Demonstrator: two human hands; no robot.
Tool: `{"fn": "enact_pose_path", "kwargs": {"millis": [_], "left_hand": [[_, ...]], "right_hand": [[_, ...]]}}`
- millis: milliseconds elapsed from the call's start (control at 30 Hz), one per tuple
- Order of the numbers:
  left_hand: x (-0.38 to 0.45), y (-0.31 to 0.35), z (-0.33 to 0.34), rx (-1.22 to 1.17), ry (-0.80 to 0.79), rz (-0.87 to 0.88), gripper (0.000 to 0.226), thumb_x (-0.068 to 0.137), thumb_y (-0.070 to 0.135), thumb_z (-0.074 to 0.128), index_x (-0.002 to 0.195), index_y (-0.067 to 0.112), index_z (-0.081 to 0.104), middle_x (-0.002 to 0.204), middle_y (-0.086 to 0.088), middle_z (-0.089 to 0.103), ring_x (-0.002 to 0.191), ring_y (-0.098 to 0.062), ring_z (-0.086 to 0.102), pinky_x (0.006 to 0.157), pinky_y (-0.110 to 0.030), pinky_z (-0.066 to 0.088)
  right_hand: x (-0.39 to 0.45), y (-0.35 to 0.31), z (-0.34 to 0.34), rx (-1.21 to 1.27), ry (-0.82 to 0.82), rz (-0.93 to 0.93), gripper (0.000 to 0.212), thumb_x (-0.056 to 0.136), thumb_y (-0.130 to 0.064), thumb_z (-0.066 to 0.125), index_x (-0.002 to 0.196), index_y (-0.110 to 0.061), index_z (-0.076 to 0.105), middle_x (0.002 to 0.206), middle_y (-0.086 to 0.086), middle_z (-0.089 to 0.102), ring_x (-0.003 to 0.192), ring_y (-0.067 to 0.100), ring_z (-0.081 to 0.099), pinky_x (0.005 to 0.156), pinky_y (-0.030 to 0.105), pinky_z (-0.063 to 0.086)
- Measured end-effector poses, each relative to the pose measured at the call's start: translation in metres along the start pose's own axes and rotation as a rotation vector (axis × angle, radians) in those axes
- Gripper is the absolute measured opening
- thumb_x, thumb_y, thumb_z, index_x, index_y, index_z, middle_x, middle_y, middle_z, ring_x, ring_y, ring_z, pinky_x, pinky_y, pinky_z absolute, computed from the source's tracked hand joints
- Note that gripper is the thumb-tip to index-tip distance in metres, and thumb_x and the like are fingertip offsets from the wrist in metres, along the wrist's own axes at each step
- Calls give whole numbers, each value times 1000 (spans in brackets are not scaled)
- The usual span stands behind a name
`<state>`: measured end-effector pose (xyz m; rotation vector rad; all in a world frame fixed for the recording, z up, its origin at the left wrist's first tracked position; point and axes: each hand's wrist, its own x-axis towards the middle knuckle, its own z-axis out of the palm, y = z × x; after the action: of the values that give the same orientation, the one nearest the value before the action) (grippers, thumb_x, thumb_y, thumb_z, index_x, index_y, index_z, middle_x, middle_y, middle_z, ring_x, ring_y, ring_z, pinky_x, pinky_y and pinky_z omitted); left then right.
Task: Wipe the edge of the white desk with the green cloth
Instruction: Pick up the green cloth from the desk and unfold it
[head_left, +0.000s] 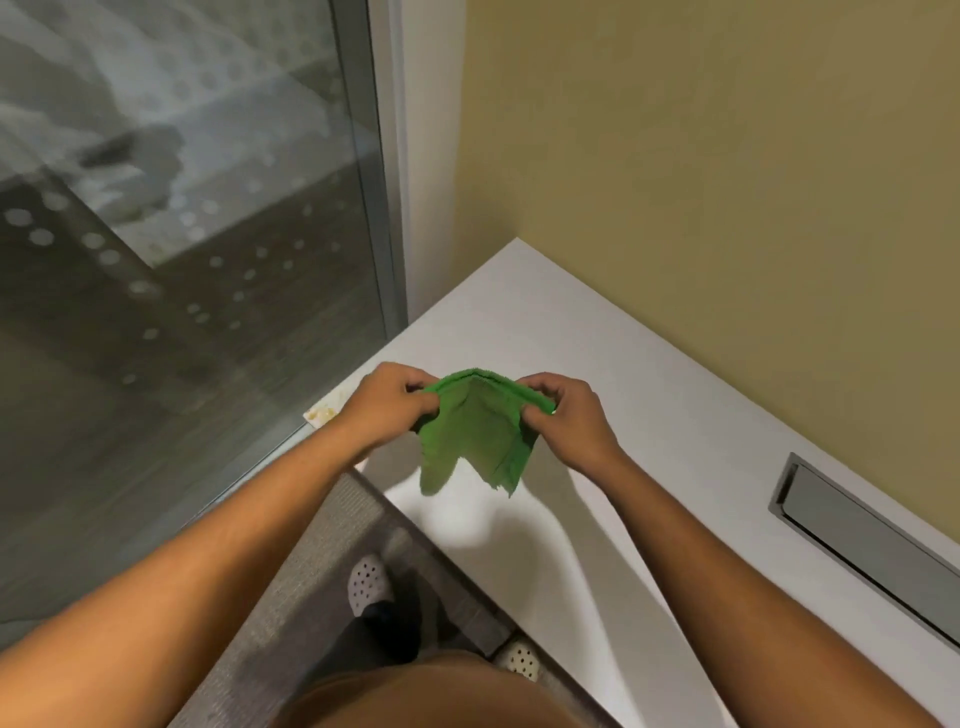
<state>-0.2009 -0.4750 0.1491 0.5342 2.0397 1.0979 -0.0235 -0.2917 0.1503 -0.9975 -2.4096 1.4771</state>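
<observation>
My two hands hold a green cloth (475, 431) above the white surface (649, 395).
My left hand (387, 402) and right hand (569, 415) each pinch a top corner; the cloth hangs near the surface's stained corner (324, 413).

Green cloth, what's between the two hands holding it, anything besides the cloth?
Only the green cloth spans between the left hand and right hand in the head view, hanging above the white desk.
</observation>
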Motion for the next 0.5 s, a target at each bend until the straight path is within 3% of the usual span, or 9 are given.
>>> {"fn": "enact_pose_path", "kwargs": {"millis": [100,200,367,500], "left_hand": [[33,9,-40,235,53,128,28,89,6,72,107,21,88,90,3,80,88,-17,72,83,-30,53],[57,15,-72,339,96,244,32,91,7,69,113,24,86,96,5,80,97,-17,71,87,-29,50],[73,-16,-86,501,119,455,32,96,7,68,122,18,83,115,-8,82,102,-30,75,89,-38,58],[60,-81,-62,673,47,576,24,95,3,68,112,8,84,105,-15,83,91,-35,78,89,-49,63]], "right_hand": [[36,-21,5,-116,20,-65,31,88,0,64,107,-18,81,100,-5,80,95,12,73,80,9,50],[65,-38,13,-230,55,-147,31,91,1,62,108,-18,80,102,-5,79,97,12,71,80,0,44],[74,-27,40,-520,166,-282,32,90,-3,65,115,-17,78,102,4,78,98,25,65,87,33,50],[54,13,77,-677,14,-300,31,85,1,69,111,-10,81,98,14,81,93,39,69,83,47,56]]}}
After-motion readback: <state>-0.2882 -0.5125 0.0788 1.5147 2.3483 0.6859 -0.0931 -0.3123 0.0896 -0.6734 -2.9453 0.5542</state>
